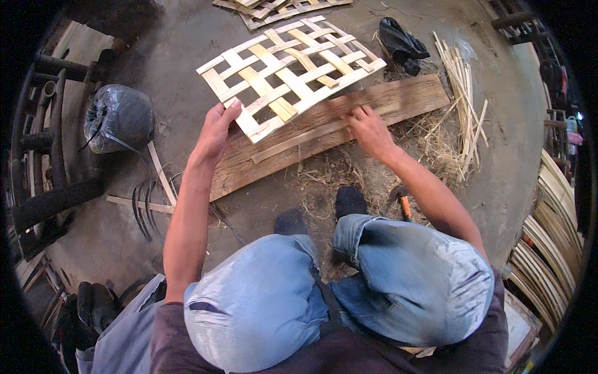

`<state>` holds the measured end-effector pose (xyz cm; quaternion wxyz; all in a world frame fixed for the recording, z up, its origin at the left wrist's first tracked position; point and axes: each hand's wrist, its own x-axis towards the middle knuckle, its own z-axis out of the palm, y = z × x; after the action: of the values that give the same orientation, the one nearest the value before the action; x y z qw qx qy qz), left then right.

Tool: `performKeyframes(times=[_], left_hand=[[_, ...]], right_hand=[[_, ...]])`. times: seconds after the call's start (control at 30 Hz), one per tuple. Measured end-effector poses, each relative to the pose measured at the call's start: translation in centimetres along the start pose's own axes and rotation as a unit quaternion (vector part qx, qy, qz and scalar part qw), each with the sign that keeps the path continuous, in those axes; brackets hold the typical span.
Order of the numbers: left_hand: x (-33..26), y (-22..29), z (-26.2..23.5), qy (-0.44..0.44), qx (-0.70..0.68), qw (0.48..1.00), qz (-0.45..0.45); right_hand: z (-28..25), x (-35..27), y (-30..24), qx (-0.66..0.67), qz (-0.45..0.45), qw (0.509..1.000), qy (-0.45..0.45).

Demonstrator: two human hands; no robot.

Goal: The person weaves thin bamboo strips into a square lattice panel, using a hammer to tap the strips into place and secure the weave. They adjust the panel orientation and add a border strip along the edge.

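My left hand [219, 124] grips the near left corner of a woven lattice panel [289, 75] made of pale flat bamboo strips, thumb on top. The panel is tilted up above a rough brown wooden plank [414, 100]. A single bamboo strip [296, 144] lies along that plank. Over the plank's right half, my right hand [370, 131] is closed with its fingertips on this strip. Part of the strip is hidden beneath the hand.
Loose thin strips [461, 93] and shavings [436, 143] lie to the right. A tool with an orange handle [406, 207] rests near my right foot. A black plastic bag [402, 47] is at the far right, a plastic-wrapped bundle [119, 118] at left. More lattice panels [299, 9] lie beyond.
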<state>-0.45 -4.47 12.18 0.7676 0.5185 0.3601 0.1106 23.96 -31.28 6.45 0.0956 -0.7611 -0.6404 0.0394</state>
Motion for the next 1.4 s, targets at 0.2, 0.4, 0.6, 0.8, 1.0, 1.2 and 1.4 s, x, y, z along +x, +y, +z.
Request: performKeyframes(times=[0.2, 0.4, 0.6, 0.8, 1.0, 1.2, 1.4], left_hand=[[-0.9, -2.6, -2.6, 0.006, 0.006, 0.999, -0.04], [-0.1, -5.6, -6.6, -0.035, 0.175, 0.97, -0.166], [-1.4, -6.5, -3.9, 0.136, 0.085, 0.985, -0.064], [-1.2, -4.1, -3.1, 0.115, -0.033, 0.992, -0.033], [-3.9, 0.1, -0.6, 0.129, -0.072, 0.987, -0.06], [-5.1, 4.6, 3.7, 0.077, -0.1, 0.99, -0.057], [-7.1, 9.7, 1.0, 0.192, 0.194, 0.949, 0.16]], right_hand=[[-3.3, -0.4, 2.0, 0.111, -0.047, 0.98, -0.16], [-9.2, -1.3, 9.3, 0.311, 0.052, 0.936, -0.158], [-6.8, -0.3, 6.9, 0.256, -0.09, 0.903, -0.332], [-2.5, 3.2, 5.3, 0.11, -0.078, 0.955, -0.264], [-4.3, 0.9, 2.3, 0.106, -0.115, 0.984, -0.088], [-12.0, 8.8, -4.3, 0.036, -0.239, 0.949, 0.201], [-19.0, 14.5, -3.8, 0.052, -0.273, 0.942, 0.185]])
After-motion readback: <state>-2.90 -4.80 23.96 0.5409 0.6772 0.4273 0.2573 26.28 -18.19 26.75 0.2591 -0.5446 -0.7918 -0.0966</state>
